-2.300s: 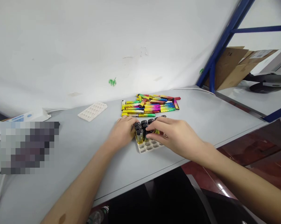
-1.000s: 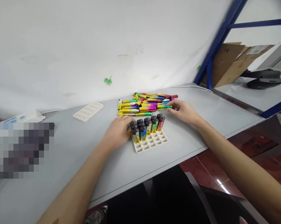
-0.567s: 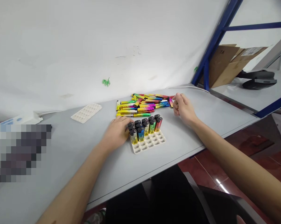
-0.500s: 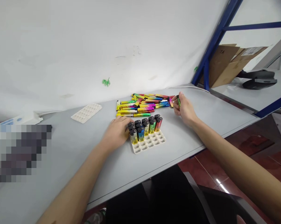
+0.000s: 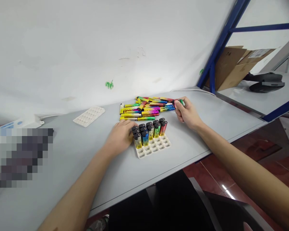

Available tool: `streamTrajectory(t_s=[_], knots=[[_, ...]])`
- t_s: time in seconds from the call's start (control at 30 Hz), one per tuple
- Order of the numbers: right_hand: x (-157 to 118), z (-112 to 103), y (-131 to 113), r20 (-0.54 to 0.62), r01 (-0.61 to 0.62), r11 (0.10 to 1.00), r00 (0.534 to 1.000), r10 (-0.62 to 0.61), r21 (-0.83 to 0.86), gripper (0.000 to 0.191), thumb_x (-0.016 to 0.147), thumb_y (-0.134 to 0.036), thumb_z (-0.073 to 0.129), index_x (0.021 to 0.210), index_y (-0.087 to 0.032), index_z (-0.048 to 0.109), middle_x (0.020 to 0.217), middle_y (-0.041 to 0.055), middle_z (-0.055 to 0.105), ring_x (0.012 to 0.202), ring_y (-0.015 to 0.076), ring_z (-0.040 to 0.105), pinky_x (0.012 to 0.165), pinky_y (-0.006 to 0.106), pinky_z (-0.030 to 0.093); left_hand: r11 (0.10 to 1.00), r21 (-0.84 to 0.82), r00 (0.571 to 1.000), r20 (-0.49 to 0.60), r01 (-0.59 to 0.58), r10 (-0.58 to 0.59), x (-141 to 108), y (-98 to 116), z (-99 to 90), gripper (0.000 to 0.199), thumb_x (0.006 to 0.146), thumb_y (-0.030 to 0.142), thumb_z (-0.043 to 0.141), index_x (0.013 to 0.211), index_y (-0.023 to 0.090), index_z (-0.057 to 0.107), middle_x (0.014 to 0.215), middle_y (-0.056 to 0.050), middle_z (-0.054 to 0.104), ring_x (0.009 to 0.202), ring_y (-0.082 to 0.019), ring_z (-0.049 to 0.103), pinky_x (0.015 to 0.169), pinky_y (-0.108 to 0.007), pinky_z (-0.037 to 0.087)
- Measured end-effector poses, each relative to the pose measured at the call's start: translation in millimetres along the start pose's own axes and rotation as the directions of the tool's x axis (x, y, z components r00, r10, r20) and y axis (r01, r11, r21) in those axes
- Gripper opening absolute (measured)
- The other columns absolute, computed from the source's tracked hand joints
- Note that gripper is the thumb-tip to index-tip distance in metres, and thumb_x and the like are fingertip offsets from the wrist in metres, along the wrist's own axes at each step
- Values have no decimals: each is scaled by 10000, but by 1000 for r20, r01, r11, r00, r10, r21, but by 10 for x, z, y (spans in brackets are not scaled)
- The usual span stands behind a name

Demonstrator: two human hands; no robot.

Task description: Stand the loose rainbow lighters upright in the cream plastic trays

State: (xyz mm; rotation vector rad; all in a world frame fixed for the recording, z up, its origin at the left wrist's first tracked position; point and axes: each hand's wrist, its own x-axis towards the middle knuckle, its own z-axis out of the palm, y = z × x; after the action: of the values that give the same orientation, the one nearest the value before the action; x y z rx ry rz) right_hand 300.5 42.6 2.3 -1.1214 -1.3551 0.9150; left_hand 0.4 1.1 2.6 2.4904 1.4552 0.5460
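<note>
A cardboard box [image 5: 238, 72] stands beyond the blue frame [image 5: 222, 41], a black object [image 5: 267, 86] beside it.

Green lighter [image 5: 181, 102]: you are holding it.
White tray [image 5: 154, 150]: lying flat, carrying upright lighters [image 5: 151, 133].
Lighter pile [image 5: 149, 109]: lying behind it.

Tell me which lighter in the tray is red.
The red lighter at the right end of the tray, beside the green lighter; no other standing lighter shows red.

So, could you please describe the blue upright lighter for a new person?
On the grey table, find the white tray of upright lighters by the left hand. Its nearest filled row has two: the blue lighter is the right one, set apart from the silver lighter by its blue body.
</note>
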Motion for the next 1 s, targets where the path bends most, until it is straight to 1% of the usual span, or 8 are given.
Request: streamTrajectory(t_s=[0.17,0.33,0.43,0.6,0.7,0.83,0.9,1.0], knots=[[15,-4,10,56,-108,993,993,105,47,423,942,-611,506,920,-204,617,545,-81,288,420,75,207,368,213,181,1000,-2,1000,1,-4,4,-1,-3,4,236,814,123,543,982,236,663,1045,-44,712,1042,-269,587,884,-417,458],[-23,-10,-11,170,-52,997,983,61,-56,355,944,-528,556,1132,-239,641,629,-57,445,401,62,301,372,214,222,1000,-1,1000,-9,-7,7,0,-7,10,240,809,123,551,982,245,663,1044,-37,714,1047,-264,591,894,-413,459],[-47,-8,-33,222,-19,994,974,44,-112,353,920,-500,607,1166,-248,641,666,-48,499,392,63,359,375,224,260,1000,-3,1000,-3,-4,4,1,-4,6,231,813,126,548,978,242,662,1045,-41,715,1043,-265,591,899,-416,459],[-12,-20,-15,193,-167,983,970,150,74,392,969,-532,466,1003,-187,652,616,-64,328,415,66,204,375,226,165,1000,0,1000,-1,-1,1,3,2,2,216,820,140,549,976,237,660,1054,-46,712,1044,-264,590,903,-414,459],[3,-18,-4,159,-166,979,976,146,118,353,961,-524,472,919,-197,598,643,-54,364,425,70,260,372,220,185,1000,-3,1000,2,-6,6,3,-3,3,220,818,140,546,979,236,662,1052,-46,713,1046,-263,588,905,-411,460],[-17,13,-32,139,-116,989,985,102,95,308,880,-522,642,937,-270,474,663,-71,484,416,81,366,366,199,216,1000,1,1000,-2,-18,18,0,-17,5,216,819,140,542,974,237,656,1051,-45,713,1034,-261,589,897,-408,462],[-20,22,-48,137,-125,983,985,107,137,348,854,-539,673,917,-277,453,587,-98,405,393,74,284,372,189,184,1000,3,1000,-8,-28,28,-1,-22,6,216,814,134,545,967,241,653,1038,-42,715,1024,-260,593,890,-405,464],[3,11,-49,94,-192,962,980,177,195,448,883,-672,528,780,-243,452,506,-101,257,388,72,158,371,205,133,999,5,999,-11,-32,32,0,-21,8,224,804,124,553,965,246,653,1025,-42,716,1023,-261,597,885,-402,465]])
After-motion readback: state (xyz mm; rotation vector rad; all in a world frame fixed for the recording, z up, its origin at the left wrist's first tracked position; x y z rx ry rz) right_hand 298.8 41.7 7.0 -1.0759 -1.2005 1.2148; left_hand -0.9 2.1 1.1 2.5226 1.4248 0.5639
